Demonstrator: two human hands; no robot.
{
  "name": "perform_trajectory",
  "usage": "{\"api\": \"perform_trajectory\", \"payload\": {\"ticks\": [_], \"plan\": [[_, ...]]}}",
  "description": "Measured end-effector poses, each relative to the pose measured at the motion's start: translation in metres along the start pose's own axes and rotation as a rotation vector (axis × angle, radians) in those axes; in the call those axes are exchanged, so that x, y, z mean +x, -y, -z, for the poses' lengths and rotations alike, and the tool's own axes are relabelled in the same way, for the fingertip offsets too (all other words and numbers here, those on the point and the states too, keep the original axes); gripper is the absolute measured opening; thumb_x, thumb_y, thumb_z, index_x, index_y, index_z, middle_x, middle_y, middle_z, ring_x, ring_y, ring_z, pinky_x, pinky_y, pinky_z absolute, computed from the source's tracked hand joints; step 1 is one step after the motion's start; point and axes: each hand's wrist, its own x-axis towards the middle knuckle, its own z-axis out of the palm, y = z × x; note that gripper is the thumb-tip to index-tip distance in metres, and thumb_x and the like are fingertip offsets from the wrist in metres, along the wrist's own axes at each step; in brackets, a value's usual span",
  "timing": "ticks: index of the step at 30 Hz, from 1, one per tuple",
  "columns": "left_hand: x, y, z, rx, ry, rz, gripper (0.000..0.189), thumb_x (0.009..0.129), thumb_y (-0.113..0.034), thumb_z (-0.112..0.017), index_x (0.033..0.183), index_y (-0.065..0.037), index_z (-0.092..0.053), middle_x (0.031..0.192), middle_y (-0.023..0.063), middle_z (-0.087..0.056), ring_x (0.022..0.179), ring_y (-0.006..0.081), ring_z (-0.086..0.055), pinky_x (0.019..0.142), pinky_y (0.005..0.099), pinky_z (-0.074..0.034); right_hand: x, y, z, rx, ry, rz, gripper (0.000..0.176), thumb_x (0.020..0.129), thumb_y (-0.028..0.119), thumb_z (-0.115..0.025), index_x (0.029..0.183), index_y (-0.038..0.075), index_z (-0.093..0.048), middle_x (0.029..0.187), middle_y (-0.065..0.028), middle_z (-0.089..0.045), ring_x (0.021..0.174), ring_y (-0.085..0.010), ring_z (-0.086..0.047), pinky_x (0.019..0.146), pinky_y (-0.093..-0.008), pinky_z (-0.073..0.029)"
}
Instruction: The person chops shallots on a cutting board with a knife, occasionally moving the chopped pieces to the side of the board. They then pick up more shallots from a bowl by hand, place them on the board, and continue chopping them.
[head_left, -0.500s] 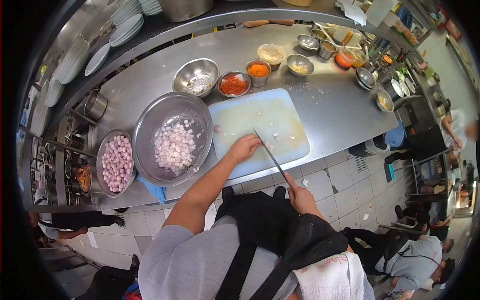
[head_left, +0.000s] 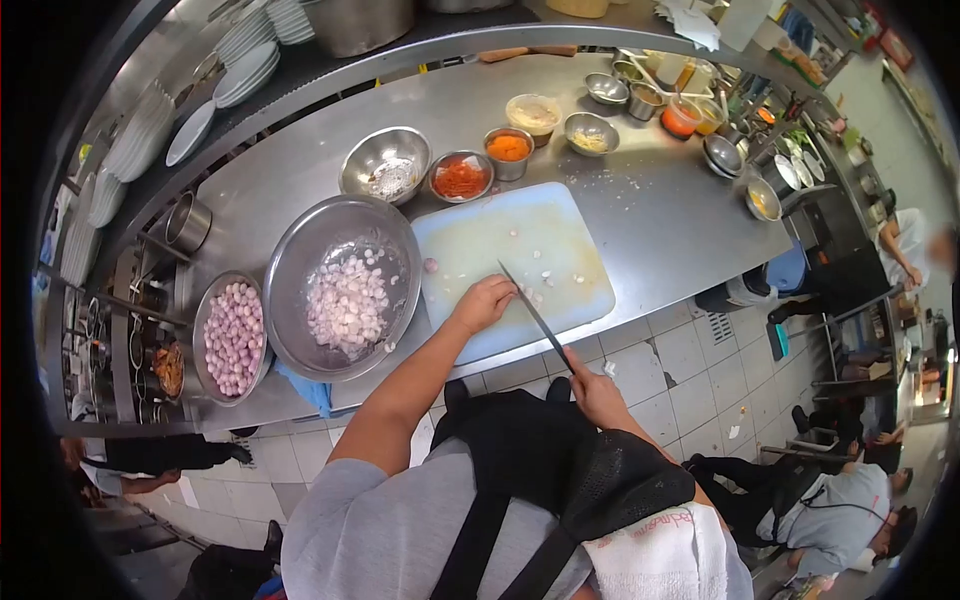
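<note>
My left hand (head_left: 487, 302) rests on the pale cutting board (head_left: 565, 225), its fingers curled and pressed together. Whatever those fingers hold is hidden. My right hand (head_left: 597, 393) grips a knife (head_left: 541, 323) by its handle, and the blade slants up and left across the board's near edge, its tip beside my left fingers. Small white slices (head_left: 537, 297) lie just right of the blade. A single purplish shallot (head_left: 431, 265) sits at the board's left edge. Left of the board, a big metal bowl (head_left: 287, 245) contains many sliced shallots (head_left: 348, 300).
A smaller bowl of whole peeled shallots (head_left: 232, 340) stands at far left. Behind the board are a metal bowl (head_left: 372, 150), red strips (head_left: 462, 178) in a bowl and an orange-filled container (head_left: 508, 148). A blue cloth (head_left: 305, 385) hangs at the counter edge. Other people stand nearby.
The view has shifted slightly. My left hand stays on the board and the knife remains close beside its fingers, with little other visible change.
</note>
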Motion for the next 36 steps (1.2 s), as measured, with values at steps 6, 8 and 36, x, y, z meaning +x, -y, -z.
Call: {"api": "perform_trajectory", "payload": {"ticks": [6,8,36], "plan": [[0.004,-0.002,0.001,0.016,-0.007,-0.015,0.009,0.093,-0.002,-0.075,0.102,-0.004,-0.076,0.104,0.0133,-0.074,0.096,0.035,-0.073,0.087,0.042,-0.061,0.003,0.006,0.016,0.069,0.01,0.039,0.067,0.108,0.021,-0.06,0.17,0.032,-0.038,0.09,-0.0303,-0.074,0.086,-0.0522,-0.071,0.081,-0.06,-0.056],[0.0,-0.001,-0.001,0.035,0.012,0.005,0.01,0.092,-0.001,-0.076,0.102,-0.003,-0.076,0.105,0.0131,-0.074,0.096,0.0347,-0.073,0.086,0.0417,-0.061,-0.011,0.015,0.027,0.118,0.034,0.014,0.067,0.108,0.02,-0.06,0.17,0.033,-0.038,0.091,-0.0306,-0.074,0.088,-0.0525,-0.072,0.082,-0.0603,-0.056],[-0.034,0.053,0.052,0.334,-0.27,0.401,0.06,0.086,0.013,-0.051,0.144,0.004,-0.061,0.156,0.0293,-0.052,0.148,0.0464,-0.046,0.13,0.053,-0.031,0.03,-0.035,-0.047,0.5,0.141,0.416,0.061,0.111,0.02,-0.058,0.17,0.02,-0.041,0.14,-0.0215,-0.071,0.115,-0.0403,-0.075,0.1,-0.0455,-0.056]]}}
